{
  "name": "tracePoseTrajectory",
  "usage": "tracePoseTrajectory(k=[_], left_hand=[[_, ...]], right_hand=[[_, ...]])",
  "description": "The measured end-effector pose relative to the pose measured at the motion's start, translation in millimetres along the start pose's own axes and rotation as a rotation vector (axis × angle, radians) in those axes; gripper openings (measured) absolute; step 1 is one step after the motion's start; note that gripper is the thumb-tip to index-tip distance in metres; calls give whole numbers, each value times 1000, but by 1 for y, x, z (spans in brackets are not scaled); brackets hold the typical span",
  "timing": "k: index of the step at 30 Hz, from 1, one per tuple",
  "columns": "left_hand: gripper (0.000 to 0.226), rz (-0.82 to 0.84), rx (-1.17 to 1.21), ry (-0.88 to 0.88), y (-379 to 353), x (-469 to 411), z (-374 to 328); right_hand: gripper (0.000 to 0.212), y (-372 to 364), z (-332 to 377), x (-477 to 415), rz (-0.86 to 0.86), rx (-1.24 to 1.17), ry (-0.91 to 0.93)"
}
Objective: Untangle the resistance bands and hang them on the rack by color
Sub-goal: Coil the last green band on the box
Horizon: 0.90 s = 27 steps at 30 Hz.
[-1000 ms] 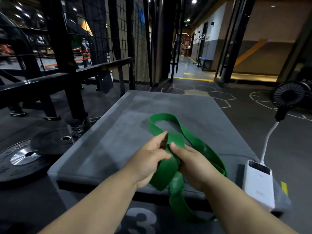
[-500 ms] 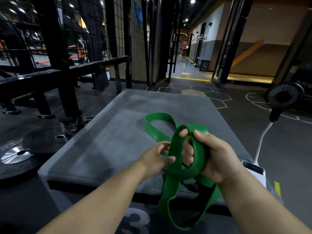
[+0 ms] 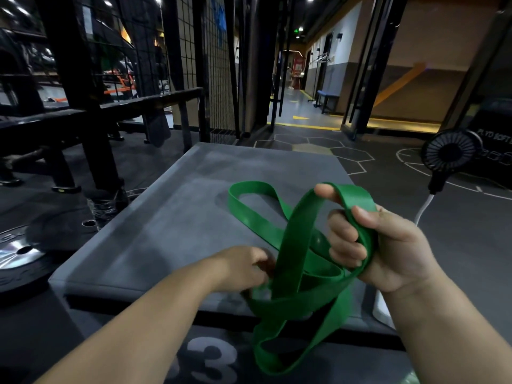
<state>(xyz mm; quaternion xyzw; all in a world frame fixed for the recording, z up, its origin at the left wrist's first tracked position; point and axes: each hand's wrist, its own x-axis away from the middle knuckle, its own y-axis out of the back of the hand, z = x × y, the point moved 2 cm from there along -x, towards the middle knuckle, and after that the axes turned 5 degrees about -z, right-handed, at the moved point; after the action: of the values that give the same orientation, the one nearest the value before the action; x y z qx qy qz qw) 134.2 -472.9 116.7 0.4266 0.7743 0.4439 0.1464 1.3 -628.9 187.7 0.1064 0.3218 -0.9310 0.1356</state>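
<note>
A tangled green resistance band (image 3: 293,245) loops over the near part of a grey padded box (image 3: 180,223). One loop lies flat on the box top, others cross and hang over the front edge. My right hand (image 3: 379,245) is raised above the box's right side, fingers and thumb shut on a doubled loop of the band. My left hand (image 3: 243,266) is lower, at the crossing of the strands, fingers pinched on the band there. A black wire-grid rack (image 3: 213,65) stands behind the box on the left.
A black metal frame (image 3: 83,115) and weight plates (image 3: 25,245) stand at the left. A small black fan (image 3: 450,153) on a white cable is at the right, its base hidden behind my right hand. A corridor opens ahead.
My right hand has lifted up and to the right, pulling a loop of the band higher. My left hand has dropped lower at the crossing, and the view has moved closer.
</note>
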Motion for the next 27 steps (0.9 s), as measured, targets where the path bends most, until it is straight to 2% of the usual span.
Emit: tracePoseTrajectory(k=[3,9,11,13,16,19,21,23,25,27], left_hand=[[39,243,240,21,-16,16,-3],[31,201,107,-27,-32,23,-4],[23,101,52,-63,-31,23,-3],[7,-54,191,-72,-22,23,-1],[7,-269,508,-101,-8,22,10],[16,-401,654,-100,4,27,14],[29,-469,643,-122,7,27,12],[26,-529,578,-136,6,28,9],[10,-606,538,-127,4,28,5],[17,-643,548,-133,1,28,-1]], right_hand=[[45,-2,2,-2,18,38,-5],[47,-6,-4,-2,40,66,-54],[48,-4,-4,0,39,78,-44],[50,-2,-2,0,24,70,-30],[53,7,1,2,3,22,-31],[42,10,1,4,-27,41,-14],[34,10,0,3,-123,113,22],[28,9,-4,3,-206,169,67],[19,9,-7,0,-188,85,59],[16,7,-10,-6,-108,-39,-18]])
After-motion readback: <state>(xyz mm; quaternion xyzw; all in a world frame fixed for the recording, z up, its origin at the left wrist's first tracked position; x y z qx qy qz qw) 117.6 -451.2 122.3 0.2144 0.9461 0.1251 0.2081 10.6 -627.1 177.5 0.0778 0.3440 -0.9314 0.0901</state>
